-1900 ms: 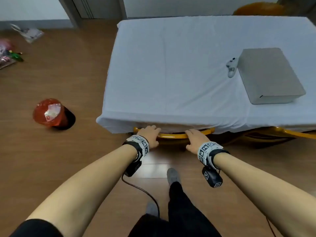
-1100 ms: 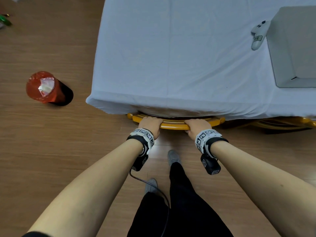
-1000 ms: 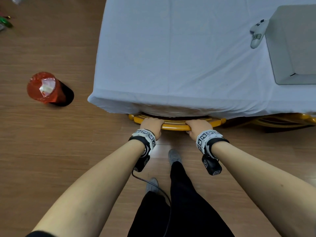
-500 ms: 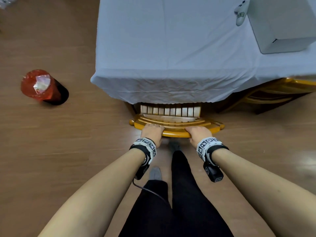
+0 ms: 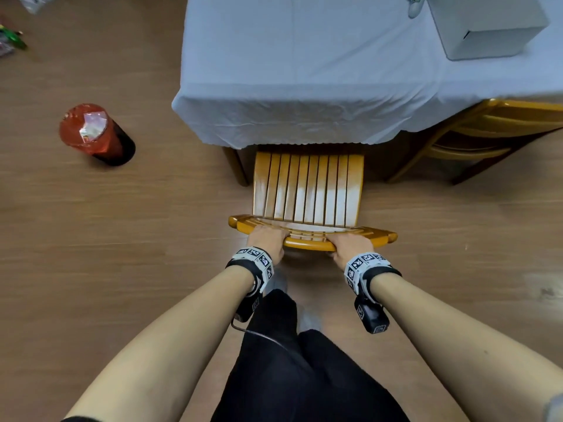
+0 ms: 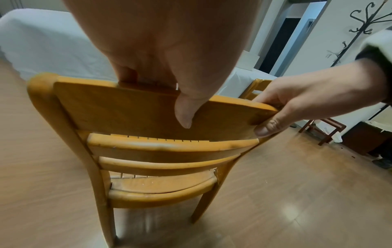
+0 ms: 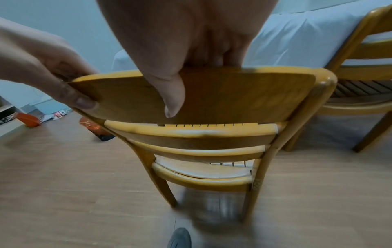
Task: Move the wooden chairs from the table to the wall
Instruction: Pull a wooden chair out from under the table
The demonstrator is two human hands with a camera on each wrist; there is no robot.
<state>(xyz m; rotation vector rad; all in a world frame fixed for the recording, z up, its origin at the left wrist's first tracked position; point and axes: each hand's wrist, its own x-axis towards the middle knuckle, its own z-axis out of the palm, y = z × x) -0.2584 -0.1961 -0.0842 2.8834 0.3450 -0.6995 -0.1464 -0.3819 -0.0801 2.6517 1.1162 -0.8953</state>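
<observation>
Wooden chair point(image 5: 307, 190) gripped by both hands, thumbs visible only from wrists

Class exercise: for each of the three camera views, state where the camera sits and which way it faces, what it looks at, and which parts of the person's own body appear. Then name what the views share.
Head: worn on the head, looking down at the chair, half out from under the table; both forearms, left hand, right hand and legs show.
Left wrist: behind the chair's back, facing the table; both hands show.
Right wrist: same, from the other side; both hands and a shoe show.
Shared: all show both hands gripping the chair's top rail.
</observation>
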